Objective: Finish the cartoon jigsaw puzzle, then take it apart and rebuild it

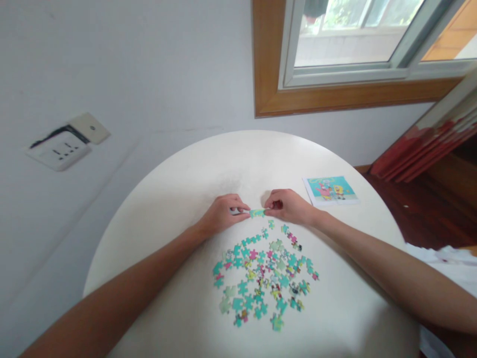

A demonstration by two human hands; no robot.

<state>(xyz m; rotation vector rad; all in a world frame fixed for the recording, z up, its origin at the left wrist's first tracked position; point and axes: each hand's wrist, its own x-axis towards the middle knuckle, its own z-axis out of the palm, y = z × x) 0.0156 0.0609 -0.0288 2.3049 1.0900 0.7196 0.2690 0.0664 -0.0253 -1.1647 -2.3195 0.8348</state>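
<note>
Between my two hands lies a short joined strip of green and yellow jigsaw puzzle pieces (257,213) on the white round table (164,199). My left hand (227,214) pinches the strip's left end between thumb and fingers. At the right end, my right hand (286,206) has its thumb and fingertips closed on a puzzle piece, mostly covered by the fingers. Just nearer to me spreads a loose heap of puzzle pieces (284,281), mainly turquoise with some pink, yellow and pale ones. A few single pieces (271,224) lie close below my right hand.
A reference picture card (331,190) with cartoon figures rests on the table to the right, beyond my right forearm. Behind the table stands a white wall with a socket (59,149) and a wood-framed window (346,89). A red curtain (421,149) hangs at the right.
</note>
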